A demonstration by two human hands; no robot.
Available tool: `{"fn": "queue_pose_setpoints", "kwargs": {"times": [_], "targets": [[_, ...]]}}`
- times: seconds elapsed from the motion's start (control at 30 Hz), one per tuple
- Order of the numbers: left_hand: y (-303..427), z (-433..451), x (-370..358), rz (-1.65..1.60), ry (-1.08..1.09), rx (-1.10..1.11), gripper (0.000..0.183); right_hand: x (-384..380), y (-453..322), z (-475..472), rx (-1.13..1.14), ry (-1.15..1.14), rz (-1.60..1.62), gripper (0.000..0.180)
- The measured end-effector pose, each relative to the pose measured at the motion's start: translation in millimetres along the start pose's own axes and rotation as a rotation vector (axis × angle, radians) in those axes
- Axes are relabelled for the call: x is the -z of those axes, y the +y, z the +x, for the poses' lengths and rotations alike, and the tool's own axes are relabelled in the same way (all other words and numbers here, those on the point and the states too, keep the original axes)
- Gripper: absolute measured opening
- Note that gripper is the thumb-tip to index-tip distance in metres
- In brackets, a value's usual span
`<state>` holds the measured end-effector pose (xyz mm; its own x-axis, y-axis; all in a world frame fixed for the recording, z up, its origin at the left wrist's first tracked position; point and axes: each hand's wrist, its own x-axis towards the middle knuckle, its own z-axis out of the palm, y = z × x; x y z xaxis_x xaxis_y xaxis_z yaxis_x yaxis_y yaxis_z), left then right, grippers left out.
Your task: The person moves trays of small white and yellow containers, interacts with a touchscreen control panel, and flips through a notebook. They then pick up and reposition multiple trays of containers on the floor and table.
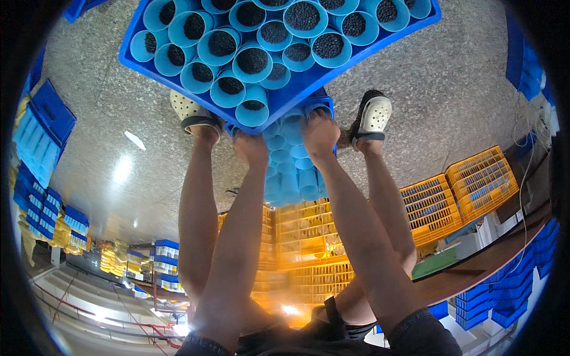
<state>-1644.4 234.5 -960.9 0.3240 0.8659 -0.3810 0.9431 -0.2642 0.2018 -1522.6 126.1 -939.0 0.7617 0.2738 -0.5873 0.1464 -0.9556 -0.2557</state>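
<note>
My left hand [250,147] is just below the near corner of a large blue plastic tray [289,109], its fingertips partly hidden. My right hand [321,131] has its fingers curled at the light blue cups [285,142] packed in a lower blue crate [335,138], near the crate's far right part. Whether either hand grips a cup or the crate is not clear. Upright in the large tray stand several light blue plastic cups [252,65] holding black pellets. The cups between my hands are blurred, and their contents are hidden.
Yellow slotted plastic crates [307,231] stand near my body, with more yellow crates [481,182] at the right. Blue trays of light blue cups [40,133] line the left. My feet in white clogs [376,113] flank the lower crate on a speckled floor. A white cable [527,178] hangs at the right.
</note>
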Motion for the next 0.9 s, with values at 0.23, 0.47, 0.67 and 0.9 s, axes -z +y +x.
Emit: {"fn": "queue_pose_setpoints", "kwargs": {"times": [0.23,0.47,0.67,0.9], "targets": [[29.9,-37.9,125.4,0.045,-0.195,-0.091,0.024,92.2,-24.0,-67.3,-0.072,-0.021,0.000,0.025],[98.8,19.7,232.5,-0.118,-0.204,-0.368,0.014,158.5,-61.6,-80.3,-0.273,0.188,0.221,0.031],[161.4,147.3,235.1,0.047,-0.050,-0.741,0.014,156.4,-109.0,-17.3,-0.329,0.352,0.401,0.035],[178.3,234.5,205.8,0.197,-0.142,-0.871,0.017,146.7,-150.6,42.3,-0.383,0.285,0.348,0.033]]}}
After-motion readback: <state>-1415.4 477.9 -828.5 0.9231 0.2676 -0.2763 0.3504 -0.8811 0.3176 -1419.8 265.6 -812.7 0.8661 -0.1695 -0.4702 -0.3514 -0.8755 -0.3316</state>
